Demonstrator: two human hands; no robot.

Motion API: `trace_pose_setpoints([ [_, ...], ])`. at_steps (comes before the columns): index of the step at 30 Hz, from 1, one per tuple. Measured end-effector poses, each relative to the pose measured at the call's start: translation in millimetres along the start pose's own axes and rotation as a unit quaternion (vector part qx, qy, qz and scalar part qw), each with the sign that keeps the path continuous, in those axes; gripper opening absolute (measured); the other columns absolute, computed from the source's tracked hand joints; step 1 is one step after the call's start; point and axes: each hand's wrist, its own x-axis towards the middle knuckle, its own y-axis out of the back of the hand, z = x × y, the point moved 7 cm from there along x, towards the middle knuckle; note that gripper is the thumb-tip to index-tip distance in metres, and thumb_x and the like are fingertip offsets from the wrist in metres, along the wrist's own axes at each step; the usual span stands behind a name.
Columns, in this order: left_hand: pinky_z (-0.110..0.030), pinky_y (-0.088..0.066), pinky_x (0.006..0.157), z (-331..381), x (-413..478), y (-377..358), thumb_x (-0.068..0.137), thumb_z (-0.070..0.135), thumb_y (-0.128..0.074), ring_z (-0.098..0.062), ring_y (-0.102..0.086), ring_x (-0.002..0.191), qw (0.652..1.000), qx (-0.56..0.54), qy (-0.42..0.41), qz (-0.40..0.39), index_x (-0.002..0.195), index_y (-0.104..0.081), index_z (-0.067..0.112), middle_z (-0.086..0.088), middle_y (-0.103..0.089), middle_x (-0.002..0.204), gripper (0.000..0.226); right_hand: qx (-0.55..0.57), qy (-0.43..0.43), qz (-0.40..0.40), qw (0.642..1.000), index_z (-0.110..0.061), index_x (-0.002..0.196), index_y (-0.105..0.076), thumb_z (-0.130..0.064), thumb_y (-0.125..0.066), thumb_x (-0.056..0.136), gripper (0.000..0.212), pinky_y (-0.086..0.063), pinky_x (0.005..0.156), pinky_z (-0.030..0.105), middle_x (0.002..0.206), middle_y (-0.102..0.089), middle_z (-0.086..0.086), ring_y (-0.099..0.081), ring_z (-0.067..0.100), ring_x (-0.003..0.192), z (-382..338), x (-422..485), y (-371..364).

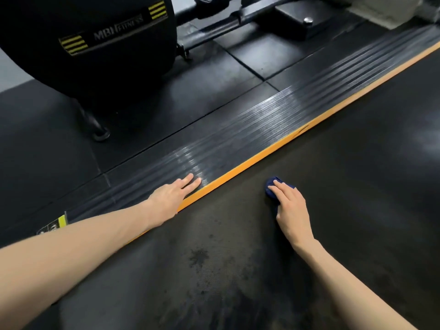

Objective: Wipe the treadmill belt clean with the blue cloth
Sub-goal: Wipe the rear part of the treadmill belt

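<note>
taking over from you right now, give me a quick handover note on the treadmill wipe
Left hand: flat, fingers straight, resting on the ribbed side rail just beyond the orange strip; holds nothing.
Right hand: fingers laid over the bunched blue cloth, pressing it onto the belt a little in from the orange strip.
Done: hard to tell how much is already wiped.
Left: dark stains show on the belt nearer the camera, between the forearms. Probably bring the cloth there next.
</note>
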Motion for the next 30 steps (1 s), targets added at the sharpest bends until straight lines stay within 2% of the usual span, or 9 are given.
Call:
trace_pose_setpoints([
  [3,-0.020,-0.047,0.077,1,-2,0,0.083,0.007,-0.064,-0.017,-0.051,0.115,1.000,-0.008,0.018,-0.005,0.148,0.014,0.024,-0.002,0.008,0.158,0.103,-0.008,0.001,0.003,1.000,-0.009,0.118,-0.064,0.017,-0.066,0.064,0.060,-0.033,0.107,0.043,0.127,-0.061,0.009,-0.054,0.029,0.117,1,2,-3],
  [8,-0.023,-0.043,0.060,7,-5,1,0.085,0.015,-0.055,-0.016,-0.039,0.131,0.998,-0.024,0.056,0.026,0.149,0.010,0.030,0.005,0.006,0.158,0.093,0.015,0.003,0.035,0.999,-0.010,0.113,-0.067,0.013,-0.056,0.071,0.049,-0.035,0.105,0.046,0.123,-0.063,0.009,-0.057,0.031,0.113,4,6,-2],
  [12,-0.027,-0.046,0.063,8,-9,-2,0.092,0.028,-0.053,-0.012,-0.023,0.141,0.993,-0.040,0.088,0.064,0.148,0.008,0.035,0.011,0.004,0.158,0.083,0.025,-0.013,0.045,0.999,-0.007,0.115,-0.068,0.012,-0.049,0.073,0.050,-0.033,0.105,0.048,0.124,-0.062,0.013,-0.057,0.035,0.115,12,24,1],
  [17,-0.029,-0.048,0.064,5,-7,4,0.093,0.021,-0.052,-0.017,-0.038,0.135,0.992,-0.048,0.091,0.076,0.148,0.001,0.037,0.012,-0.002,0.157,0.078,0.000,-0.120,0.033,0.992,0.000,0.121,-0.061,0.010,-0.044,0.072,0.053,-0.033,0.104,0.047,0.131,-0.055,0.018,-0.051,0.035,0.121,0,37,-6],
  [20,-0.027,-0.045,0.063,8,-9,7,0.093,0.021,-0.052,-0.018,-0.042,0.132,0.990,-0.048,0.104,0.088,0.149,0.001,0.035,0.009,-0.004,0.158,0.079,0.005,-0.010,0.004,1.000,-0.003,0.103,-0.063,0.007,-0.047,0.063,0.044,-0.044,0.082,0.039,0.111,-0.062,0.014,-0.060,0.036,0.098,-79,4,-25],
  [23,-0.027,-0.043,0.062,9,-8,0,0.090,0.021,-0.053,-0.014,-0.027,0.139,0.988,-0.053,0.104,0.103,0.148,0.002,0.033,0.008,-0.003,0.158,0.082,0.036,0.185,-0.122,0.975,-0.008,0.121,-0.062,0.005,-0.071,0.052,0.071,-0.043,0.100,0.043,0.129,-0.059,0.010,-0.057,0.029,0.118,-159,-62,-60],
  [26,-0.031,-0.045,0.069,9,-6,-1,0.089,0.019,-0.053,-0.017,-0.021,0.142,0.988,-0.071,0.107,0.084,0.148,0.002,0.033,0.007,-0.002,0.158,0.082,0.020,0.361,-0.184,0.914,-0.013,0.130,-0.056,-0.005,-0.062,0.063,0.068,-0.030,0.109,0.038,0.139,-0.052,0.006,-0.051,0.024,0.126,-149,-63,-69],
  [28,-0.031,-0.042,0.067,8,-5,-2,0.091,0.019,-0.052,-0.018,-0.025,0.141,0.988,-0.074,0.107,0.078,0.148,0.001,0.034,0.008,-0.002,0.158,0.079,0.008,0.295,-0.150,0.944,-0.012,0.125,-0.061,-0.003,-0.046,0.075,0.053,-0.029,0.105,0.035,0.134,-0.056,0.008,-0.055,0.028,0.120,-104,-25,-50],
  [30,-0.029,-0.040,0.062,7,-2,-5,0.091,0.021,-0.053,-0.017,-0.026,0.141,0.989,-0.067,0.104,0.086,0.148,0.001,0.033,0.007,-0.002,0.158,0.079,-0.008,0.129,-0.075,0.989,-0.008,0.123,-0.062,0.010,-0.047,0.073,0.055,-0.032,0.104,0.038,0.132,-0.056,0.013,-0.055,0.035,0.119,-39,6,-19],
])
